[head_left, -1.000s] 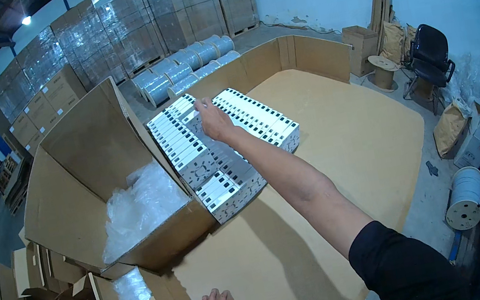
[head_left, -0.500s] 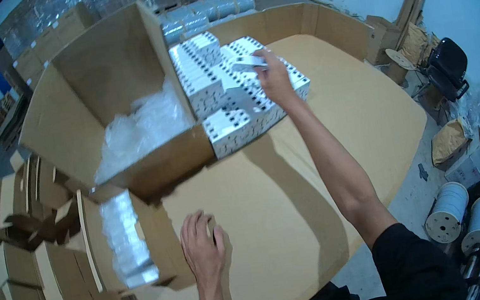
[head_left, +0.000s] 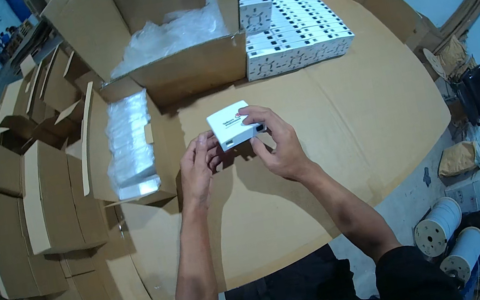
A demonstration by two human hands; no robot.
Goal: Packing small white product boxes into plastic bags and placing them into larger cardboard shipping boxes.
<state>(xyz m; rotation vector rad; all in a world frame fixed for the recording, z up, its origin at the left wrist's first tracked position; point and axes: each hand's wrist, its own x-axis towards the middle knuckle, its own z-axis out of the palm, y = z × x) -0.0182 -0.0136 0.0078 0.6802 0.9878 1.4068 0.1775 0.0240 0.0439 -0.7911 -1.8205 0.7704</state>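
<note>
A small white box (head_left: 229, 127) with a printed top and a dark opening at its right end is held above the cardboard-covered table (head_left: 340, 132). My right hand (head_left: 281, 146) grips its right end, fingers over the top and thumb at the near edge. At the left end, the curled fingers of my left hand (head_left: 196, 172) hold its lower edge; part of them is hidden. Behind, to the right, similar white boxes (head_left: 296, 34) stand in tight rows, with a few stacked higher on the left. An open carton (head_left: 158, 132) with clear-wrapped pieces (head_left: 131, 146) lies near my left hand.
A large open carton (head_left: 194, 71) holding clear plastic bags (head_left: 175, 36) stands behind my hands. Several brown cartons (head_left: 56, 201) crowd the left side. A low cardboard wall (head_left: 380, 0) edges the far table. Cable reels (head_left: 439, 224) and a black chair (head_left: 477, 92) are at the right.
My right hand has come back from the white rows with a small white box. My left hand has lifted off the table and taken hold of it too. The view has shifted.
</note>
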